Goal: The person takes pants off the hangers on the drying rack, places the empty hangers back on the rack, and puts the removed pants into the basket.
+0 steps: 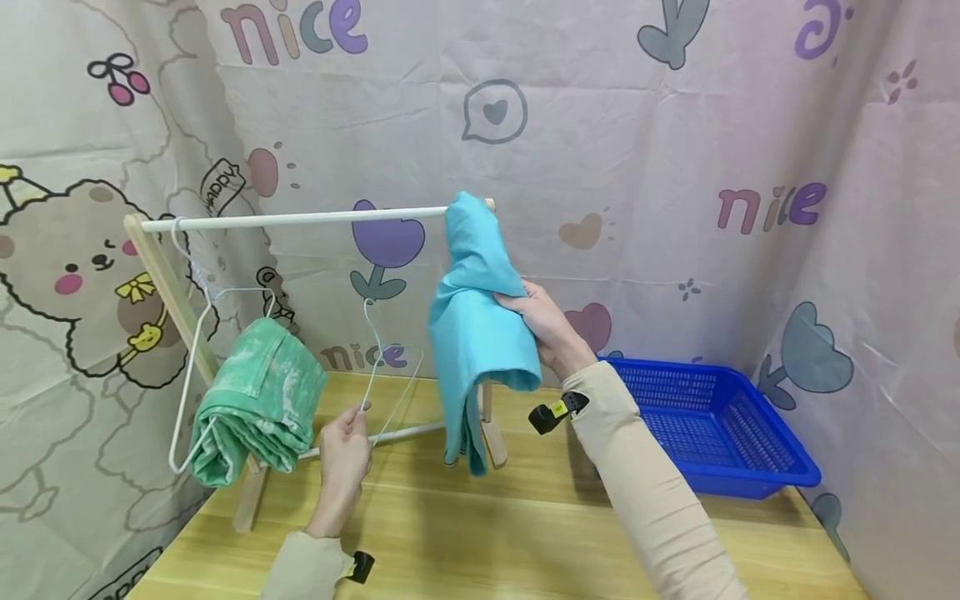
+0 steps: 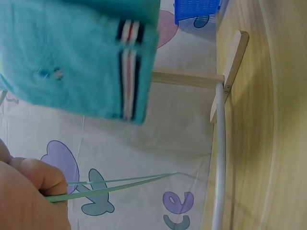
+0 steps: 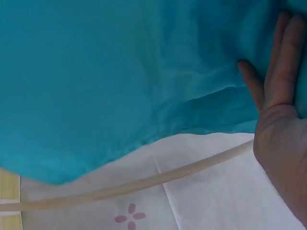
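Note:
My left hand (image 1: 347, 446) pinches a thin pale-green clothes hanger (image 1: 372, 367) by one lower side, its hook pointing up below the rail. In the left wrist view, two thin bars of the hanger run out from between finger and thumb. My right hand (image 1: 547, 321) holds up a turquoise garment (image 1: 480, 317) near the rail's right end, thumb on the near side of the cloth. Fingers (image 3: 283, 72) lie against the cloth in the right wrist view. Striped red, white and black trim marks the garment in the left wrist view.
A white rail (image 1: 315, 218) on wooden posts (image 1: 168, 292) stands on the wooden table (image 1: 420, 533). On its left end, a white hanger (image 1: 187, 383) carries folded green tie-dyed cloth (image 1: 258, 392). At the right sits a blue plastic basket (image 1: 772, 433), before a printed curtain (image 1: 645, 275).

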{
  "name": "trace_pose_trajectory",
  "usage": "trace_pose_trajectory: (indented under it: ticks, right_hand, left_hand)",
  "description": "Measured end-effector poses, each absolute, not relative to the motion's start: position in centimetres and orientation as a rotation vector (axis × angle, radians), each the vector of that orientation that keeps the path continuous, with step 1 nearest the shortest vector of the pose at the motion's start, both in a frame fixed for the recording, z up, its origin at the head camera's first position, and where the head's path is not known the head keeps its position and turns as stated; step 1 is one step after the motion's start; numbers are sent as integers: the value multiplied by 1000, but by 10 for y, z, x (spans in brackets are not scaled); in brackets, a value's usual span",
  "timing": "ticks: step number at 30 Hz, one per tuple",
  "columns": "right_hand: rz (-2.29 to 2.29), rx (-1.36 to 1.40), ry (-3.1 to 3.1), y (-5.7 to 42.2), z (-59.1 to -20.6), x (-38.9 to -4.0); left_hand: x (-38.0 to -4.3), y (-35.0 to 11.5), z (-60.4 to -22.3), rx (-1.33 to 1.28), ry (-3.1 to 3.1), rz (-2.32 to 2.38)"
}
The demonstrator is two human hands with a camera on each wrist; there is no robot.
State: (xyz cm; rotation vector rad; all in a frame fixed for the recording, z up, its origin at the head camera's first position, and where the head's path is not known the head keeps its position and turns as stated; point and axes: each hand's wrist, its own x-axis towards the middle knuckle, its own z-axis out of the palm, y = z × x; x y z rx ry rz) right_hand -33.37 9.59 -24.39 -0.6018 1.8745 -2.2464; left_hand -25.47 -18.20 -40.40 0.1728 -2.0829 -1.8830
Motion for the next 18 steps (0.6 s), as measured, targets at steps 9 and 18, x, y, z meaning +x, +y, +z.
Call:
trace_pose_trajectory:
  ticks: [9,18]
  right_hand:
    - [-2234,-509,1885,125,-250,-337]
    - [-2249,-539,1801,152,-246,-329]
  left_hand:
    - [-254,-182,-405,185,-2074,-1896]
    - [-255,-184,-403,192,-2064,-1838]
